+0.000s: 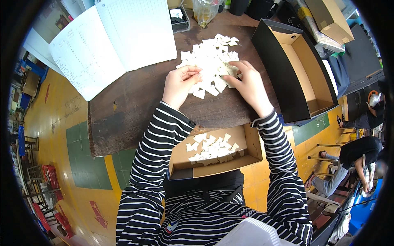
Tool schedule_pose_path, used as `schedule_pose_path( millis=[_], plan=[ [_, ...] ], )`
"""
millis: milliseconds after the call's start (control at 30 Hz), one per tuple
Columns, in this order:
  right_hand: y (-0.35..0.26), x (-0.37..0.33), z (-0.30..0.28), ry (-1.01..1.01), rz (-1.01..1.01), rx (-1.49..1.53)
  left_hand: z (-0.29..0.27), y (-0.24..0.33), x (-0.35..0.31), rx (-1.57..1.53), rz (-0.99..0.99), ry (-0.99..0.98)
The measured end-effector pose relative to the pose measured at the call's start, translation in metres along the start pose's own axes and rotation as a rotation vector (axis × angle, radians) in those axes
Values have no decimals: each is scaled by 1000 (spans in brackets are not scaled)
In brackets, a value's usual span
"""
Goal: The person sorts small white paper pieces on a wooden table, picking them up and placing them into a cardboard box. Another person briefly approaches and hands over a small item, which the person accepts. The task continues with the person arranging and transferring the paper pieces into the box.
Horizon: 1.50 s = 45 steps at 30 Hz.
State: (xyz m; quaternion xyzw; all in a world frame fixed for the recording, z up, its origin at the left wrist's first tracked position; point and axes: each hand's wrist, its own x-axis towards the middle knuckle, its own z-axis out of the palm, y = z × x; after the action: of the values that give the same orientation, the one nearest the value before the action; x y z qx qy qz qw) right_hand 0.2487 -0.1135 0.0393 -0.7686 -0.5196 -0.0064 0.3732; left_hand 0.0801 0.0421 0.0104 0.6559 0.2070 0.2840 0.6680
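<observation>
Observation, head view. My left hand (180,84) sits at the near-left edge of the heap of pale pieces (211,59), fingers curled toward the thumb; I cannot tell whether the tips meet or pinch a piece. My right hand (248,84) is at the heap's right edge, thumb and forefinger spread apart; I see nothing firmly gripped, though a small dark spot at its thumb tip is unclear.

The heap lies on the worktop (135,112) between and beyond both hands. Below them, past the near edge, an open cardboard box (251,143) holds a second batch of pieces (211,148). Right of the right hand: a black box (281,67). Left of the left hand: an open notebook (92,53).

Risks, my judgement: pieces overlap, so one pinch could lift two. The right striped sleeve (273,131) is near the worktop edge and could sweep strays off. The lower box's support is hidden from me; if it shifts, its contents could slide or spill.
</observation>
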Motion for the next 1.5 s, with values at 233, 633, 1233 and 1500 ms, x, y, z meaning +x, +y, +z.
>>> schedule_pose_path(
  millis=[233, 633, 1233, 1500],
  plan=[
    [7, 25, 26, 17, -84, -197, 0, -1, 1, 14, -3, 0],
    [-7, 22, 1, -190, 479, 844, 3, -1, 0, -104, -14, -29],
    [-43, -39, -63, -852, 195, 517, 0, 2, -2, 8, -9, -120],
    [-44, -29, -37, -419, 185, 252, 0, 0, 0, -4, 10, -22]
  ],
)
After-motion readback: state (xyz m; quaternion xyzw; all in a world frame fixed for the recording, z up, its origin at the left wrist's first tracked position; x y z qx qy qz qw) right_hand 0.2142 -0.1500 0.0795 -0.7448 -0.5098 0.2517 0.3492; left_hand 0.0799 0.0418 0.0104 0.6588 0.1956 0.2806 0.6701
